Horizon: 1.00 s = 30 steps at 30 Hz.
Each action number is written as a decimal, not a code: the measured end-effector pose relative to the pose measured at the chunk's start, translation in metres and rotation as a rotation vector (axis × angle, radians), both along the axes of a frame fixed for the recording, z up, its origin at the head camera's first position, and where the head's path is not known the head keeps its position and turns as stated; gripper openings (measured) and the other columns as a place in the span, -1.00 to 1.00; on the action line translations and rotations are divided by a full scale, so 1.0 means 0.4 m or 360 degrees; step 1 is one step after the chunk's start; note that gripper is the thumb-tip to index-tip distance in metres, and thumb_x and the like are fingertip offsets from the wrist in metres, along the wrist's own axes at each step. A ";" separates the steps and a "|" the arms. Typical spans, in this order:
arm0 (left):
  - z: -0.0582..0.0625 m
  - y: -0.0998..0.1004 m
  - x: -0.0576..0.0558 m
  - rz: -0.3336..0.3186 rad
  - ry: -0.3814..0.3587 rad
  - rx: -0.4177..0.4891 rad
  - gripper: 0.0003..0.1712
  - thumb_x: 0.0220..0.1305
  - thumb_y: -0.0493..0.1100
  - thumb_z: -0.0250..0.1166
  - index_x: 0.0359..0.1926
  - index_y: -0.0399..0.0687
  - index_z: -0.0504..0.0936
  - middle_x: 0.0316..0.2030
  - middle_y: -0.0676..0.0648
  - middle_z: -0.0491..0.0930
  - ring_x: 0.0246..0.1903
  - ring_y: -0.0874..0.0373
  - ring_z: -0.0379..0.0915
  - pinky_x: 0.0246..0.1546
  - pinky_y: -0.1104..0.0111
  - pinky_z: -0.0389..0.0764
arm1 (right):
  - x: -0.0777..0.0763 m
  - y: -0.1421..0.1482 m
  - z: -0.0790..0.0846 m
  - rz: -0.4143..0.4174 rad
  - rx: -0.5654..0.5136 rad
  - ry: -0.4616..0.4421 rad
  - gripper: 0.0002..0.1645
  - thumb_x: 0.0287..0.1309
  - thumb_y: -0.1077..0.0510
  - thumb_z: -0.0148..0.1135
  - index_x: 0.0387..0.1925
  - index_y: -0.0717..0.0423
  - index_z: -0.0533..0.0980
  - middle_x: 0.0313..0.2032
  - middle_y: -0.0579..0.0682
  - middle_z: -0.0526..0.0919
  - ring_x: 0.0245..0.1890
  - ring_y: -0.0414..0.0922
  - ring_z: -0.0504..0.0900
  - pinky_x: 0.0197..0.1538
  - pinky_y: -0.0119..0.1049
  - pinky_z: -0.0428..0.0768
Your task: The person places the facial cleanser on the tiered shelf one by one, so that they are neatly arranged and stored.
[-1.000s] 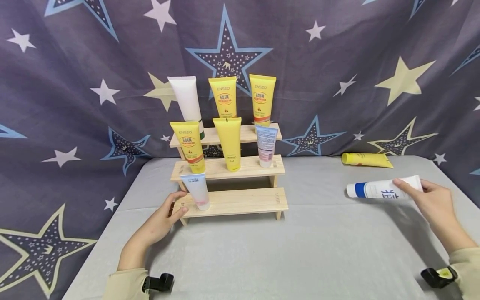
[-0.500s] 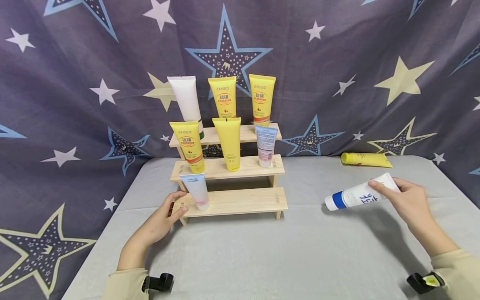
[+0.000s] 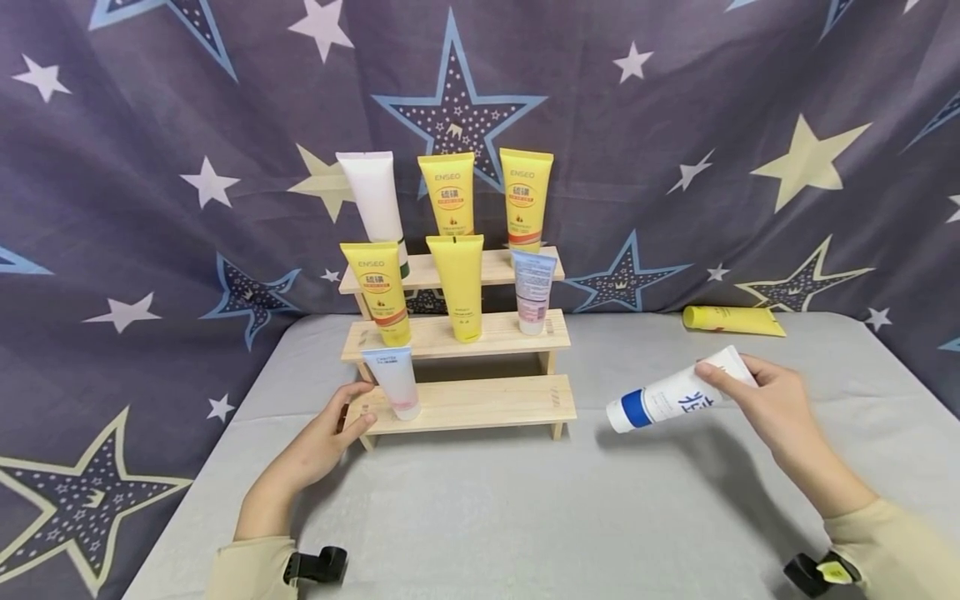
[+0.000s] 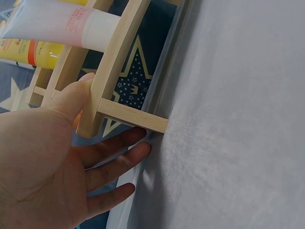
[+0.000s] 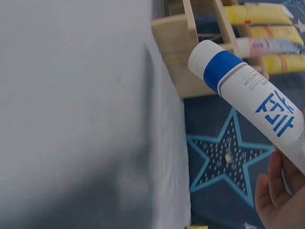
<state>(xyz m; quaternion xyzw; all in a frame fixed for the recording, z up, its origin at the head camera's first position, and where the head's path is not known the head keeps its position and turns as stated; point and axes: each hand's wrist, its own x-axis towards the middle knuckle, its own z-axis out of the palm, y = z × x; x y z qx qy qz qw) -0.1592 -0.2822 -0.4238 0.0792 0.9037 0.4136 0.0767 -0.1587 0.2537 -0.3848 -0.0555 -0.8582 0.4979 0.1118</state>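
My right hand [image 3: 772,408] grips the flat crimped end of a white squeeze tube [image 3: 678,398] with a blue band. Its white cap points left and slightly down, above the table, to the right of the wooden tiered stand [image 3: 487,404]. In the right wrist view, blue lettering shows on the tube [image 5: 257,98]. My left hand [image 3: 330,429] holds the left end of the stand's lowest step, thumb and a finger at the plank [image 4: 112,76], other fingers [image 4: 119,167] loose near the leg. A small pale blue-and-pink tube [image 3: 395,383] stands on that step, beside this hand.
On the middle step stand two yellow tubes [image 3: 460,287] and a small blue-pink tube [image 3: 533,292]. The top step bears a white tube [image 3: 373,196] and two yellow ones [image 3: 527,196]. Another yellow tube [image 3: 733,320] lies at the back right. A star-patterned curtain [image 3: 645,167] hangs behind.
My right hand has carried the white tube left across the table, toward the stand, and the cap end has tipped downward. My left hand and the tubes on the stand stay where they were.
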 end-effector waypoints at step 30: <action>0.002 0.000 -0.001 0.0016 -0.0023 -0.0026 -0.38 0.53 0.15 0.00 0.43 0.00 0.11 0.45 -0.44 0.00 0.40 -0.47 -0.10 0.33 -0.25 0.05 | -0.078 -0.339 0.050 0.0393 -0.0145 0.0338 -0.63 0.11 0.06 0.48 -0.18 0.29 0.68 -0.37 0.10 0.74 -0.46 -0.24 0.57 -0.43 -0.39 0.51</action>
